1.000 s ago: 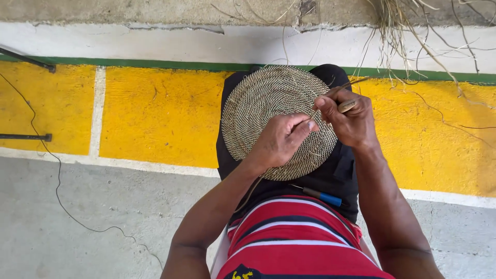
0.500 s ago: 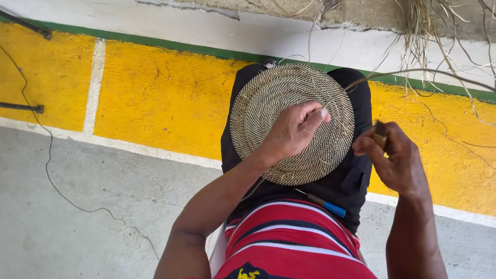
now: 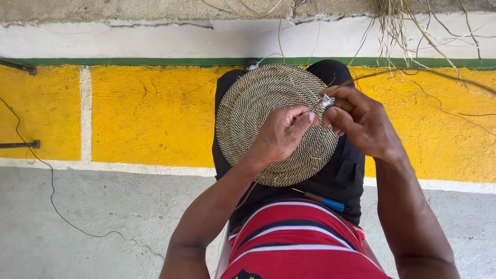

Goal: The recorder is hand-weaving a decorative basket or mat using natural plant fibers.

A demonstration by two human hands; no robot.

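Observation:
A round, flat woven coil mat (image 3: 258, 108) of pale and dark fibre rests on my lap over black trousers. My left hand (image 3: 281, 134) lies on the mat's right half, its fingers pinching the rim near the top right. My right hand (image 3: 359, 121) is right beside it, closed on a small metal tool (image 3: 327, 101) and a long dry fibre strand (image 3: 413, 71) that runs off to the upper right. The fingertips of both hands almost meet at the mat's edge.
A blue-handled tool (image 3: 323, 201) lies on my lap below the mat. A yellow painted band (image 3: 150, 113) with a green stripe runs along the floor ahead. Loose dry grass (image 3: 408, 26) hangs at the top right. A thin black wire (image 3: 51, 196) trails over the grey concrete at left.
My right hand, which had swung out to the right pulling the strand, has come back to the mat's rim beside my left hand. The left hand has stayed on the mat.

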